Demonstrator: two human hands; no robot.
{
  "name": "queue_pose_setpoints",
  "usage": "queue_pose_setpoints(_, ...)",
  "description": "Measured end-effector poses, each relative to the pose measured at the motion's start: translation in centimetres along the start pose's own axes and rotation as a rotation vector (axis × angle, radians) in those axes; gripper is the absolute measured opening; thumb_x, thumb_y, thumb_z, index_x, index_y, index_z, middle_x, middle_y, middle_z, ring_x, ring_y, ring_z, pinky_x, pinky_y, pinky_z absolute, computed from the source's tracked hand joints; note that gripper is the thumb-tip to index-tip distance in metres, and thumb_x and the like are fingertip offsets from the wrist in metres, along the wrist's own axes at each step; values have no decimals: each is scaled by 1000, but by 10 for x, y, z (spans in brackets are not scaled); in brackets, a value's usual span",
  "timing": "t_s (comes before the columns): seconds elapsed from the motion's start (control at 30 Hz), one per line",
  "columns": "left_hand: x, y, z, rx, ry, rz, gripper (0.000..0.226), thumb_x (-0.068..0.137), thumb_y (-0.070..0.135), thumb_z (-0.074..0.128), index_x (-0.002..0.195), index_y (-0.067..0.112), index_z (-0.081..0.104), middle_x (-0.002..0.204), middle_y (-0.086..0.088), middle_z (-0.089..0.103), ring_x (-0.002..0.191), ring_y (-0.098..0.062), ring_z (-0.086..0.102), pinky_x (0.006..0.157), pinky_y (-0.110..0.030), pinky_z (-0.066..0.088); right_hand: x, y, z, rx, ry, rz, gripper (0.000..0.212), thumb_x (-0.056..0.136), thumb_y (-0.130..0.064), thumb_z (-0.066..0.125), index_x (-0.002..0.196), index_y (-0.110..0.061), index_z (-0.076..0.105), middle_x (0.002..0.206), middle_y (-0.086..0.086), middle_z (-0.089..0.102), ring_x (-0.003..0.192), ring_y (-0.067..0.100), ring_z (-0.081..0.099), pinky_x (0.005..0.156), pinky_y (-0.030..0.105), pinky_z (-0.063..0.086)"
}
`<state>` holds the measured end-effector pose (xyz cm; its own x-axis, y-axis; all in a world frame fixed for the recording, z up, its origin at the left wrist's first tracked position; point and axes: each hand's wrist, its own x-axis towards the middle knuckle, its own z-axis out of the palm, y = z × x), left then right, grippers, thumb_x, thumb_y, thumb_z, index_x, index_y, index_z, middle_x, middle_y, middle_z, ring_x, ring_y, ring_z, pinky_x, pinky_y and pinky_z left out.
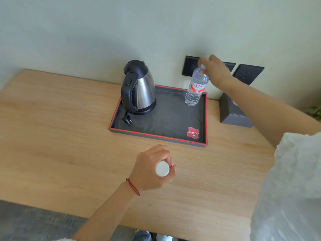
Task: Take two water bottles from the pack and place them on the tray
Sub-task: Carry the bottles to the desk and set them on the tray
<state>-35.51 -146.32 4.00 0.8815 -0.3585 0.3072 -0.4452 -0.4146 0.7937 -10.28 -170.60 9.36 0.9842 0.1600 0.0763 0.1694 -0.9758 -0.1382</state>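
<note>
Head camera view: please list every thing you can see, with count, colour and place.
desk: 1, light wood, against the wall
tray: 1, dark with red rim, back of desk
kettle: 1, steel and black, tray's back left corner
plug: 1, black, lying on tray before the kettle
bottle on tray: 1, clear with red label, tray's back right corner
second bottle: 1, only white cap shows, above desk before the tray
box: 1, dark grey, right of tray
wall sockets: black, above desk; count unclear
left hand: grip around second bottle
right hand: grip on the tray bottle's top
</note>
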Motion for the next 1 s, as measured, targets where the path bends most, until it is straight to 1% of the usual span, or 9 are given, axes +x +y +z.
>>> queue_pose_setpoints(0.13,-2,-1,-2,-1,-6,-4,20,71,16,65,57,11,51,63,-2,60,65,-26,62,50,-44,48,1,-1,2,9,39,76,27,95,-9,50,121,-7,50,119,28,46,102,43,51,80,45,48)
queue_pose_setpoints(0.37,-1,1,-2,-9,-32,-22,19,71,17,66,59,11,53,65,-1,61,67,-24,63,52,-44,49,8,-15,-1,72,41,92,30,92,-10,56,122,-5,51,122,27,47,109,41,50,86,45,48)
queue_pose_setpoints(0.5,-2,-1,-9,-83,-138,-80,22,69,25,76,65,14,58,73,-1,64,74,-22,65,63,-44,52,2,-11,4,107,87,144,28,93,-9,54,121,-5,50,124,27,46,107,42,51,86,46,48)
queue_pose_setpoints(0.6,-4,-3,-19,-219,-211,-116,24,64,18,86,70,10,64,81,-6,68,80,-22,67,72,-38,54,1,-8,8,156,111,170,28,92,-7,53,120,-6,51,122,27,46,107,41,50,86,46,47)
queue_pose_setpoints(0.67,-5,-5,-24,-244,-247,-125,23,63,12,87,74,6,67,87,-8,70,86,-19,68,76,-32,55,1,-8,8,171,112,166,28,92,-7,54,120,-7,51,122,26,46,107,42,50,87,46,48)
queue_pose_setpoints(0.77,-6,-7,-32,-270,-311,-156,28,63,13,87,86,6,71,98,-6,73,101,-14,68,88,-27,54,4,-8,7,178,90,142,27,92,-8,55,119,-6,52,122,26,47,107,42,51,88,47,48)
queue_pose_setpoints(0.83,-4,-10,-37,-254,-332,-182,33,60,17,89,89,10,74,100,-3,76,105,-8,68,91,-24,53,6,-9,5,169,77,133,27,92,-8,56,119,-6,53,123,25,48,107,42,51,88,45,48)
queue_pose_setpoints(0.9,3,-10,-39,-236,-299,-242,34,56,25,90,86,17,77,95,1,78,100,-4,69,88,-26,55,7,-10,5,155,74,139,27,92,-8,56,119,-5,54,123,25,49,108,41,52,89,46,49)
queue_pose_setpoints(1.0,25,-6,-41,-223,-175,-343,35,52,38,86,80,19,77,83,1,78,78,-4,70,73,-30,55,6,-9,8,155,92,172,28,92,-7,55,119,-5,55,123,24,49,110,41,51,88,45,48)
